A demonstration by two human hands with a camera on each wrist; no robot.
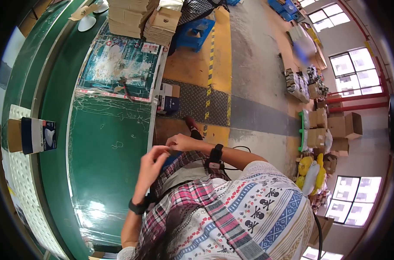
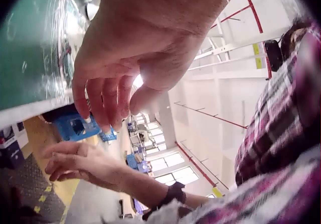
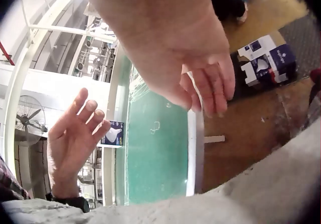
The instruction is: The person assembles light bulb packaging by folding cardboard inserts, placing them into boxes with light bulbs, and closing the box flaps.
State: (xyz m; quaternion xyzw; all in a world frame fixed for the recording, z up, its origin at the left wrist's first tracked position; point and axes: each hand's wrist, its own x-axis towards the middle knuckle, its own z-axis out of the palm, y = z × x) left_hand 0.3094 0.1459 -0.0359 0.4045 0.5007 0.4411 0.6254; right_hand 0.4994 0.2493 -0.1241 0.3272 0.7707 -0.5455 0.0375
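Over the bench's near edge, in front of the lap, my left hand (image 1: 151,165) hovers with fingers loosely bent. The left wrist view shows that same hand (image 2: 135,58) with nothing between thumb and fingers. My right hand (image 1: 182,142) is close beside it in the head view, past the bench edge. Its fingers (image 3: 215,86) bend slightly and hold nothing in the right wrist view. Nearest to both hands is the green bench top (image 1: 114,151). A small dark blue and white box with a lamp picture (image 1: 43,135) stands across the bench.
Stacked flat cardboard (image 1: 132,17) sits at the bench's far end, near a scuffed teal board (image 1: 119,60) with a dark tool on it. An open blue and white box (image 3: 268,63) lies on the floor beside the bench. A blue stool (image 1: 195,34) stands further off.
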